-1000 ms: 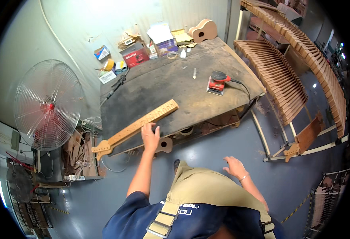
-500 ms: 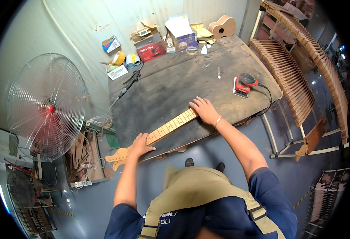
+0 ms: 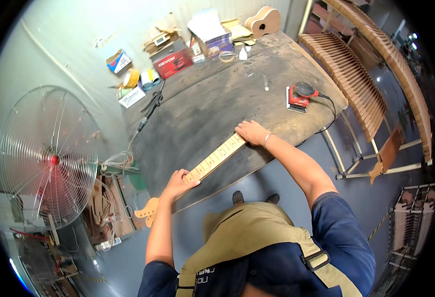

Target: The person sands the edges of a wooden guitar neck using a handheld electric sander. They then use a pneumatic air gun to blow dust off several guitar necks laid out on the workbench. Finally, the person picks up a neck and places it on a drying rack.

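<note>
A pale maple guitar neck [image 3: 217,156] lies aslant near the front edge of the dark workbench [image 3: 187,119], its fretted face up. Its headstock [image 3: 148,212] sticks out past the bench's near left corner. My left hand [image 3: 179,184] is closed round the neck at the headstock end, thumb lying across the fretboard. At the other end, my right hand [image 3: 253,132] grips the heel, fingers bent over it; the heel's tip is hidden under the palm.
A red sander [image 3: 299,96] with a cord sits on the right of the bench. An air blow gun [image 3: 153,105] lies at left. Boxes [image 3: 173,62] and a small guitar body [image 3: 263,22] stand at the back. A fan [image 3: 54,159] is left; a wooden rack [image 3: 348,79] is right.
My right hand's fingers have drawn in and curled over the heel, where they were stretched out before. The left hand has shifted slightly along the neck away from the headstock. The view has tilted.
</note>
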Motion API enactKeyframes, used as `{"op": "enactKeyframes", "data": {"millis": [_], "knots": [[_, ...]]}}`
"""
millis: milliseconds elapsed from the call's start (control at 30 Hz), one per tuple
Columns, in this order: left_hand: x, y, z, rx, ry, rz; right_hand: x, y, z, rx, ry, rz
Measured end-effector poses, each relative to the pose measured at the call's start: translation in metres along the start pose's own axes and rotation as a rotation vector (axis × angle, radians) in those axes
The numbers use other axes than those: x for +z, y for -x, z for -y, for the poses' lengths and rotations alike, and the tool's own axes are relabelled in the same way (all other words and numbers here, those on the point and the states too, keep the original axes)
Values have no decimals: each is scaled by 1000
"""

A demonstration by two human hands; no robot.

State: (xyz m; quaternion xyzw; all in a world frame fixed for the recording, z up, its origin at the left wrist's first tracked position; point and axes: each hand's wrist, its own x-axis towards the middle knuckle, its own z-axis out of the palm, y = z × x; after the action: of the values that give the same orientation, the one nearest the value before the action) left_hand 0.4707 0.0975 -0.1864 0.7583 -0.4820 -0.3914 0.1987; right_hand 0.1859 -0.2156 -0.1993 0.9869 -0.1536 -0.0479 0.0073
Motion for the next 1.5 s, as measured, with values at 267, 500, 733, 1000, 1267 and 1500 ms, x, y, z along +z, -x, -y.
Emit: {"op": "enactKeyframes", "data": {"millis": [267,500,733,1000,1267,1500], "knots": [[20,-18,-7,-4,19,200,-16,75,24,77,-70,-215],[94,1,-105,113,-173,264,-36,223,23,283,-85,-234],[210,-33,-280,229,-127,420,-87,443,-5,912,-239,-592],[407,-110,-514,314,36,559,-23,666,45,1451,-412,-687],[631,-171,-732,367,217,567,26,789,83,1742,-379,-496],[802,-273,-817,225,344,742,45,783,79,2103,-474,-580]]}}
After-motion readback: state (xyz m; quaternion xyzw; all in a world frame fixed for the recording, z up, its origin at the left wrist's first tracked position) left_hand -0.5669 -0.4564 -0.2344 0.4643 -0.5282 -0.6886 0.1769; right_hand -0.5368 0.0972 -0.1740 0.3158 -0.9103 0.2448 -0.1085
